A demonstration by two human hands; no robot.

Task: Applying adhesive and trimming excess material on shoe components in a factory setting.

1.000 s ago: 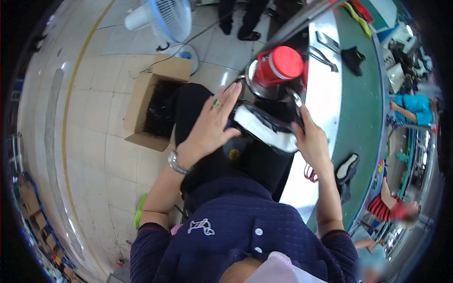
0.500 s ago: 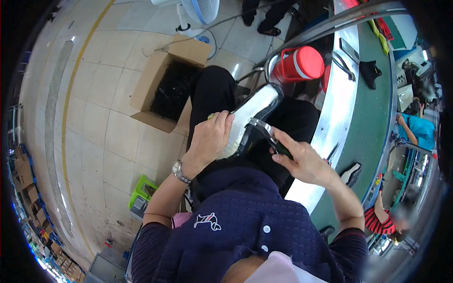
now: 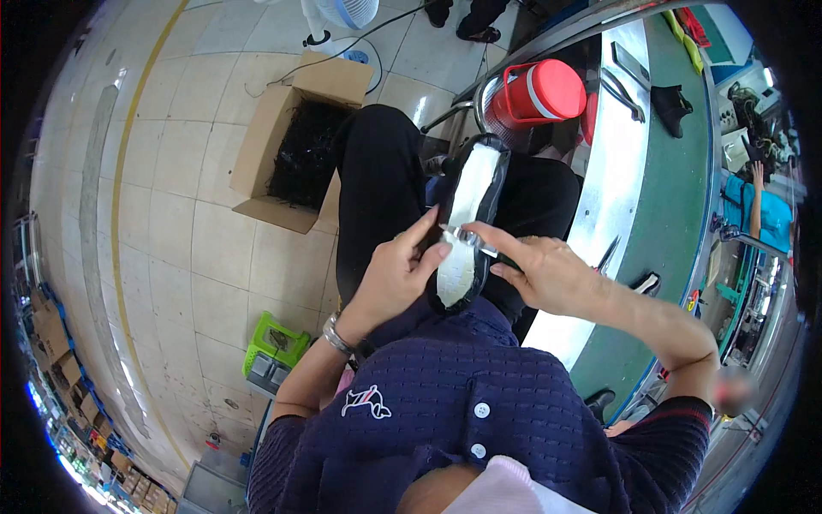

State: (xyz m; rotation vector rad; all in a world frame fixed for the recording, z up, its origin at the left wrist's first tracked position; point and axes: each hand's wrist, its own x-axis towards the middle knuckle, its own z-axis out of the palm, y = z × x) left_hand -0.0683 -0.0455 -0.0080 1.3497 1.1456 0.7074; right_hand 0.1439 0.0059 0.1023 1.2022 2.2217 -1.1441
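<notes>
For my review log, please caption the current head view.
Left hand at a black shoe, white underside up; right hand holding a metal tool over it.

We wear a navy textured shirt [image 3: 428,435] with white buttons [image 3: 482,409], a small embroidered animal [image 3: 366,403], black trousers [image 3: 368,197] and a silver wristband [image 3: 336,333].

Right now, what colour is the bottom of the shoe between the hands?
The shoe bottom is white; the head view shows it best.

Red white-banded jug [image 3: 548,92] near green-topped bench [image 3: 651,188]; pale fan [image 3: 349,10], partly cropped; tiled floor [image 3: 163,257].
</notes>
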